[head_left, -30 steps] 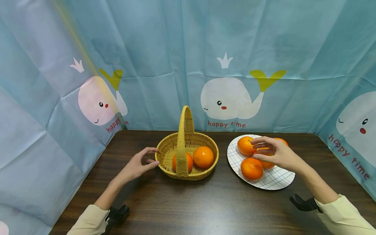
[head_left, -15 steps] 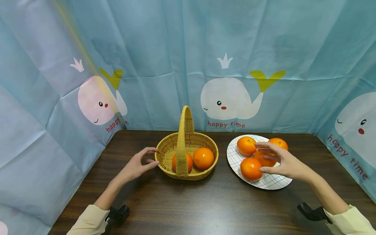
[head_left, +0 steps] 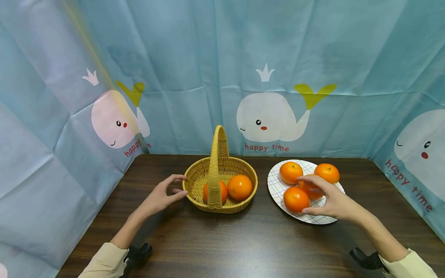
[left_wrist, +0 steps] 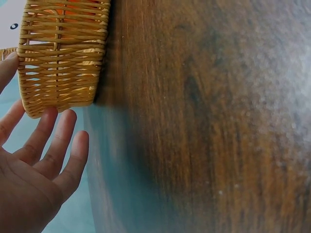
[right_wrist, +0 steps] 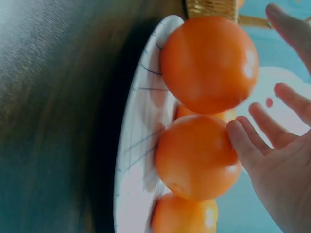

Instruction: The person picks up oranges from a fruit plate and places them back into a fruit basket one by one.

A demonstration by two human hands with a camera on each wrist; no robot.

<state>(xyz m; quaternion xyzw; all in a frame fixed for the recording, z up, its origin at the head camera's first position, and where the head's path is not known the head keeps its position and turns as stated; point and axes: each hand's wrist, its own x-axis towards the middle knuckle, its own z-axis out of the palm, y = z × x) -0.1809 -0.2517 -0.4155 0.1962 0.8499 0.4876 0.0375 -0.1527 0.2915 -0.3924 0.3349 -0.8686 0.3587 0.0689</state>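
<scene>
Beside the yellow woven basket (head_left: 240,206), my left hand (head_left: 158,199) has its thumb and forefinger spread at the left rim. In the left wrist view its extended fingertips (left_wrist: 50,114) meet the basket's end. Two oranges lie inside the basket: a right one (head_left: 240,187) in full sight and another (head_left: 222,192) partly behind the handle (head_left: 214,170). My right hand (head_left: 335,200) hovers with fingers apart over the plate's right part, holding nothing. Its thumb is at the front orange (head_left: 296,199), and its fingers partly cover the middle orange (head_left: 309,186).
The white checked plate (head_left: 276,185) also bears a back-left orange (head_left: 291,172) and a back-right orange (head_left: 327,173). Both stand on a dark wooden table (head_left: 229,243), backed by a blue curtain (head_left: 180,77) with printed whales. The basket's tall handle arches upward.
My right hand has moved back and toward the front of the plate, lowering toward the front orange and uncovering the back-right one. My left hand and the basket stay put.
</scene>
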